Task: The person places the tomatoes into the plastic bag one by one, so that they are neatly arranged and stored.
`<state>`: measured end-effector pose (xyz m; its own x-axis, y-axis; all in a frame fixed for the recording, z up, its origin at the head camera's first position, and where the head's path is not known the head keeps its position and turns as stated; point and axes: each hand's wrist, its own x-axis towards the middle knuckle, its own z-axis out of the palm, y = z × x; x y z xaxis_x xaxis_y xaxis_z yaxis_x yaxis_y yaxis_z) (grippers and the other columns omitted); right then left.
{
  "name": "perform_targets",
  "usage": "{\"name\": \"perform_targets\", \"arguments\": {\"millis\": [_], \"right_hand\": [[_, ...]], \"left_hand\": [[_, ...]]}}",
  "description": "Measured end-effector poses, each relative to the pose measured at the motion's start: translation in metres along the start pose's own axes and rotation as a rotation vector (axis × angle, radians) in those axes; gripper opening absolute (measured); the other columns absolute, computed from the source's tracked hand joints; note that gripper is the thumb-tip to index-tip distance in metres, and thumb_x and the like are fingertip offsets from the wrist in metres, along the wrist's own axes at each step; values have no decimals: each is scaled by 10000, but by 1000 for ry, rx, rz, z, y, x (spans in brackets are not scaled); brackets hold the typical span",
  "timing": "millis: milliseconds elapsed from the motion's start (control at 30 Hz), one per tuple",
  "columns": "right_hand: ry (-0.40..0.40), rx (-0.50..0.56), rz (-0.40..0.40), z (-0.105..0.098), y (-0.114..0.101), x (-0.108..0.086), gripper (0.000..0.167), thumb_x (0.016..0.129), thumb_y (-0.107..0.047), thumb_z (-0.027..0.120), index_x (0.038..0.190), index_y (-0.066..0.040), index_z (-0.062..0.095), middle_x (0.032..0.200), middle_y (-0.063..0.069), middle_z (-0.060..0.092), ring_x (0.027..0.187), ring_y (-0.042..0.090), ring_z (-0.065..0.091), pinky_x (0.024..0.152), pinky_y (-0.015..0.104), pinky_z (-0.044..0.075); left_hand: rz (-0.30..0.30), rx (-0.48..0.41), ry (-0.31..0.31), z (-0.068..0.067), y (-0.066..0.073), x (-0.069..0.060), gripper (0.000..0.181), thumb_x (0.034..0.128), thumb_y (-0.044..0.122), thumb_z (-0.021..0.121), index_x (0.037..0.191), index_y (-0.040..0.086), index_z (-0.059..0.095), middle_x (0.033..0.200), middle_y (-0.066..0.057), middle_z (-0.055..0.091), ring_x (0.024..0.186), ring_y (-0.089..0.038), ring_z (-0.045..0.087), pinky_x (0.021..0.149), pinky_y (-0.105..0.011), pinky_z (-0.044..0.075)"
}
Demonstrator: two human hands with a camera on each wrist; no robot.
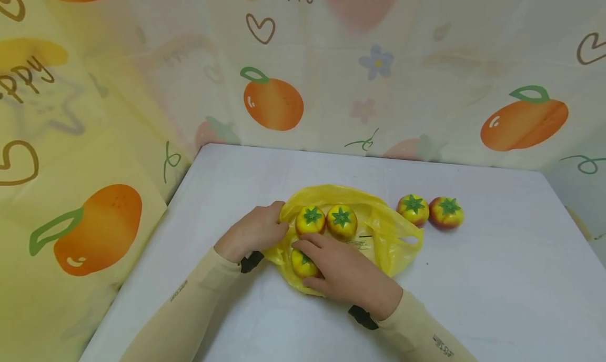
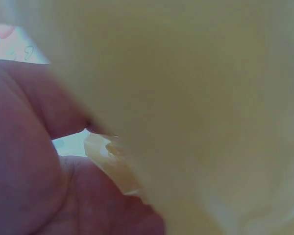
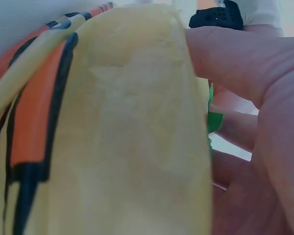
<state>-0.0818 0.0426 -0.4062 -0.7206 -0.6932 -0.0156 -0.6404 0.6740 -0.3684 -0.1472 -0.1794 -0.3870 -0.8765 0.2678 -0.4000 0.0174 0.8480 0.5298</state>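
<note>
A thin yellow plastic bag (image 1: 395, 238) lies spread with its mouth up on the table. Inside it two yellow-and-red fruits with green star-shaped tops, a left one (image 1: 310, 218) and a right one (image 1: 342, 225), sit side by side. My left hand (image 1: 258, 228) pinches the bag's left rim; in the left wrist view the bag (image 2: 196, 98) hides most of the fingers. Reaching in from the front, my right hand (image 1: 343, 270) grips a third fruit (image 1: 303, 265). In the right wrist view its green leaf (image 3: 215, 121) shows between bag and fingers.
Two more such fruits, one (image 1: 413, 209) against the bag's right edge and another (image 1: 446, 213) beside it, stand on the white table (image 1: 492, 267). A patterned cloth (image 1: 331, 104) hangs along the table's back and left side.
</note>
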Motion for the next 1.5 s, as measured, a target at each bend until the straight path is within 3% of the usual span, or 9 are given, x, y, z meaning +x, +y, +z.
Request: {"name": "perform_targets", "arguments": {"millis": [367,567,767,933,1167,1500], "right_hand": [[-31,21,19,4,0,1,594,985,-367,804,1505,-178,586,1501,11,594,1202,164,658,1080,380,574],[-28,22,26,2,2,-1,616,983,-386,803,1520,-187,576,1524,10,580,1265,170,642,1111,388,556],[-28,33,43,-6,7,-5,652,980,-400,805,1548,-195,558,1562,11,566,1348,182,618,1145,404,534],[-13,82,105,-23,16,-14,670,980,-426,799,1567,-219,550,1578,-2,561,1380,209,616,1149,439,530],[106,122,217,-56,46,-38,682,968,-400,811,1571,-224,545,1596,16,561,1465,277,568,1190,518,487],[228,120,416,-95,109,-81,650,1002,-370,775,1570,-164,533,1588,117,556,1358,373,595,1124,631,496]], "left_hand": [[16,3,10,0,1,-2,474,1060,214,515,1489,11,509,1094,-118,700,760,-230,623,697,-323,507],[13,-9,3,-1,3,-2,416,1052,212,515,1424,29,531,1018,-104,685,747,-237,619,686,-325,507],[17,7,6,0,6,-1,417,1058,216,506,1431,32,531,1042,-107,689,759,-236,619,714,-332,512],[10,18,8,1,4,-2,467,1057,224,500,1479,26,512,1143,-120,690,809,-230,620,789,-350,512],[-15,22,1,1,-2,-2,492,1057,250,506,1507,52,502,1133,-110,685,813,-234,616,816,-375,514],[-5,37,4,0,2,0,566,1061,246,506,1584,35,455,1245,-137,691,867,-231,627,908,-423,535]]}}
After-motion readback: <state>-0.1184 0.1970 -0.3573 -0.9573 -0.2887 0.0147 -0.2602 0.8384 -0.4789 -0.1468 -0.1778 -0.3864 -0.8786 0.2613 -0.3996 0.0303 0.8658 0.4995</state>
